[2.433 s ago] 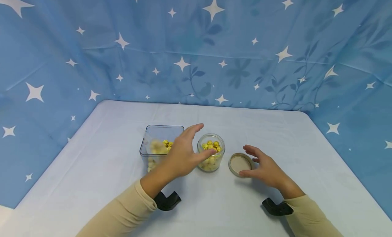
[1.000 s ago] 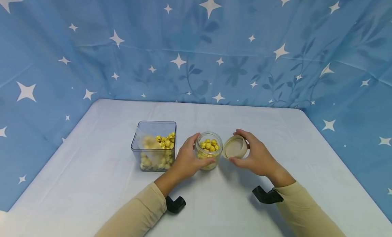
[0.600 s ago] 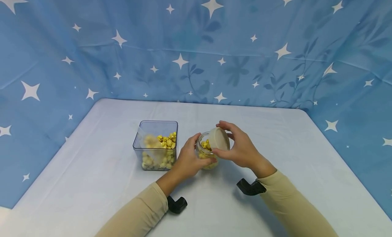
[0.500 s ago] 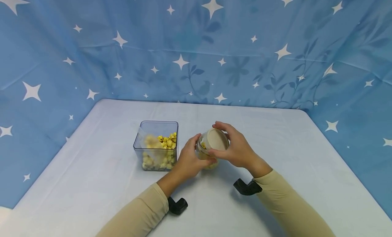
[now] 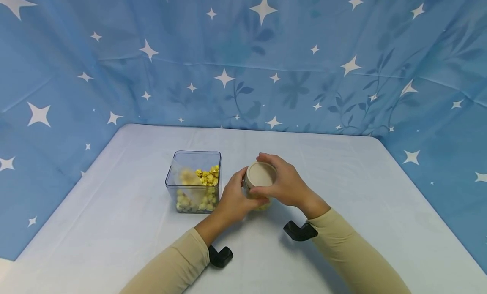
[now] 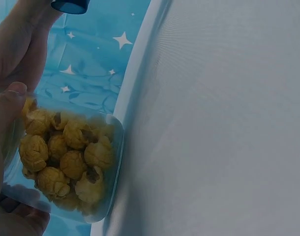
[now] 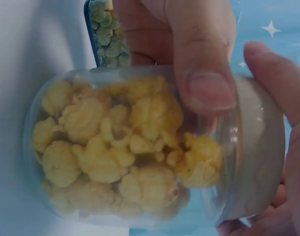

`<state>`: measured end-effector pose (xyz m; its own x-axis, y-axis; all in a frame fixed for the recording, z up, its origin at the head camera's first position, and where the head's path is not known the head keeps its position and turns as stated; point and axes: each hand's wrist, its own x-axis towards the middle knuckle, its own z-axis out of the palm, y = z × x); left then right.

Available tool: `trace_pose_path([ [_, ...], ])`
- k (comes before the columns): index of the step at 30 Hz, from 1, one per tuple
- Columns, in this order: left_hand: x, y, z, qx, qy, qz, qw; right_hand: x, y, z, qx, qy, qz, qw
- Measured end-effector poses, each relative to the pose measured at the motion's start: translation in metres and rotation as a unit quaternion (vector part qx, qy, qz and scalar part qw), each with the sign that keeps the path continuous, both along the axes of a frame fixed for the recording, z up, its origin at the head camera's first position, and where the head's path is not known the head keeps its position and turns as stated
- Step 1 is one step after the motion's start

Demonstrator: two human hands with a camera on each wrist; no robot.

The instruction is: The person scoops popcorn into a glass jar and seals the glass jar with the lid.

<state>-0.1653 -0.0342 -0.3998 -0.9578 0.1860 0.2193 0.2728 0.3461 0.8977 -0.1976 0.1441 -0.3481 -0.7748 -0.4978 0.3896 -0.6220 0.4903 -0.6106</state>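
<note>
A clear glass jar [image 7: 115, 147] of yellow popcorn stands on the white table. My left hand [image 5: 233, 199] grips its side, the thumb across the glass in the right wrist view. A beige round lid [image 5: 261, 174] sits over the jar's mouth; whether it is seated all the way I cannot tell. My right hand [image 5: 285, 182] holds the lid by its rim, thumb on the near side and fingers on the far side. In the left wrist view popcorn [image 6: 66, 162] shows through the jar's lower part.
Left of the jar stands a clear square container [image 5: 192, 188] with popcorn [image 5: 207, 175] and what looks like a translucent scoop or bag inside. Black wrist mounts [image 5: 300, 230] sit under both sleeves. A blue starry curtain [image 5: 243, 61] hangs behind the table [image 5: 125, 226].
My left hand has taken hold of the jar. My right hand has picked the lid up from the table, carried it left and turned it over onto the jar's mouth.
</note>
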Motion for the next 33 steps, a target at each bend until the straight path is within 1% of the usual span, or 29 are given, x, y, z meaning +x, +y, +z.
trace_pose_path([
  [5,0.000,-0.001,0.001,0.002,-0.004,0.000,1.0000,0.003,-0.005,0.004,0.014,-0.005,-0.027,1.000],
  [9,-0.001,-0.001,0.003,0.001,-0.003,-0.004,1.0000,0.004,-0.004,0.002,0.010,-0.022,-0.028,0.999],
  [12,0.000,-0.002,0.003,-0.013,-0.009,-0.006,0.9999,0.004,0.003,-0.001,-0.010,-0.038,-0.016,0.999],
  [16,0.000,-0.003,0.006,-0.029,-0.015,-0.005,0.9995,0.005,0.021,-0.008,-0.045,-0.056,0.010,0.997],
  [20,0.001,-0.003,0.014,-0.017,0.005,0.001,0.9998,0.006,0.039,-0.018,-0.061,-0.087,0.061,0.993],
  [22,0.001,-0.002,0.018,-0.010,0.018,0.003,0.9998,0.005,0.043,-0.024,-0.059,-0.108,0.076,0.989],
  [24,0.001,0.000,0.021,-0.001,0.025,0.004,0.9997,0.005,0.043,-0.029,-0.051,-0.133,0.070,0.987],
  [28,-0.001,0.007,0.025,0.007,0.028,0.011,0.9995,0.003,0.035,-0.036,-0.052,-0.170,0.036,0.983],
  [30,-0.002,0.011,0.025,0.004,0.030,0.020,0.9994,0.002,0.031,-0.038,-0.058,-0.178,0.028,0.982],
  [33,-0.004,0.016,0.025,-0.005,0.034,0.029,0.9990,0.001,0.024,-0.039,-0.064,-0.172,0.022,0.983],
])
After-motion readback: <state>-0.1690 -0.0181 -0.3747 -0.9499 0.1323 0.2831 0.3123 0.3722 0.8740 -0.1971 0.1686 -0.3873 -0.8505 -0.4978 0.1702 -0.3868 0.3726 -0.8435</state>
